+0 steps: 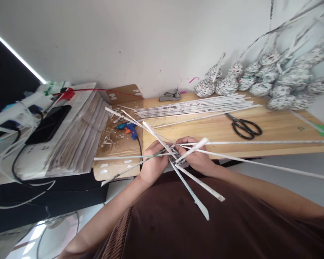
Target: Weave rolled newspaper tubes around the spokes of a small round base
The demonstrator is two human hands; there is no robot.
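Note:
A small woven piece of rolled paper strips [180, 158] is held between my two hands at the front edge of the wooden table, its long paper tubes spreading out on all sides. My left hand [154, 163] has its fingers wrapped round the piece's left side. Round its right side my right hand [196, 157] is closed, fingers bent over the far edge. Two tubes stretch far to the right, and two others point down over the brown clothing. The underside of the weave and some fingertips are hidden.
Black-handled scissors [245, 128] lie right on the table [275, 126]. Behind are a bundle of paper tubes [194, 107] and several woven gourd shapes [270, 79]. Left are a blue glue gun [129, 129], cardboard [108, 163], a newspaper stack [79, 133], a black phone [49, 124] and cables.

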